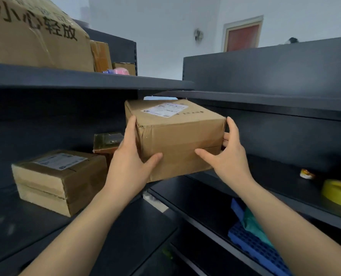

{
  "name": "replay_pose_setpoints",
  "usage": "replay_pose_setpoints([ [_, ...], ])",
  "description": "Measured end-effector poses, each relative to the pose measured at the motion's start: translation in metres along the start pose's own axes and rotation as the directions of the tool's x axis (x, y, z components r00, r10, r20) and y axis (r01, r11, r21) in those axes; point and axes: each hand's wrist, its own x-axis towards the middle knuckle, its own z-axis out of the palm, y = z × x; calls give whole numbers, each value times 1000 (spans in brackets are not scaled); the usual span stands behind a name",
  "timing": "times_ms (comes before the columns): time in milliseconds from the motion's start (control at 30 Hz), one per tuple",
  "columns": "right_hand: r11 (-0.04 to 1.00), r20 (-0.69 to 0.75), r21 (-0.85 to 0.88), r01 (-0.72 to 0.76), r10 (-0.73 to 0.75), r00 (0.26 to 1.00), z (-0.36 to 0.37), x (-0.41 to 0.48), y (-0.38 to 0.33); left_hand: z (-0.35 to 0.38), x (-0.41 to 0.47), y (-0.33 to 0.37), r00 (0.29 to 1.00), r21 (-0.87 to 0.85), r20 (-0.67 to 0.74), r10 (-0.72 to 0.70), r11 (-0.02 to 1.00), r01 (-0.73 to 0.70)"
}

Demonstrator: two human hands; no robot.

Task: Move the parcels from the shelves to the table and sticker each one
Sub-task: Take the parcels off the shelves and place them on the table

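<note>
Head view: left hand (pixel 130 166), right hand (pixel 227 162) grasp brown parcel (pixel 178 140), white label (pixel 164 109) on top, corner creased

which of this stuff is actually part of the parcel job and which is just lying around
Job: held box, gripped by left hand and right hand; labelled parcel; small taped parcel; big top-shelf box.
Lying about: yellow tape roll; blue plastic tray.

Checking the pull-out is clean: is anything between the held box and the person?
Nothing visible does. The left hand and right hand grip the cardboard box by its sides; the table is out of view.
</note>
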Motion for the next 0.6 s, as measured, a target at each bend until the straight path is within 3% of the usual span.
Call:
replay_pose_setpoints([
  [300,967,-181,-200,-156,120,976,-83,-168,-34,-2,-110,27,965,-295,237,109,955,-35],
  [600,839,-477,-359,-409,212,853,-203,-340,-59,44,-231,102,812,-513,491,315,858,-23],
])
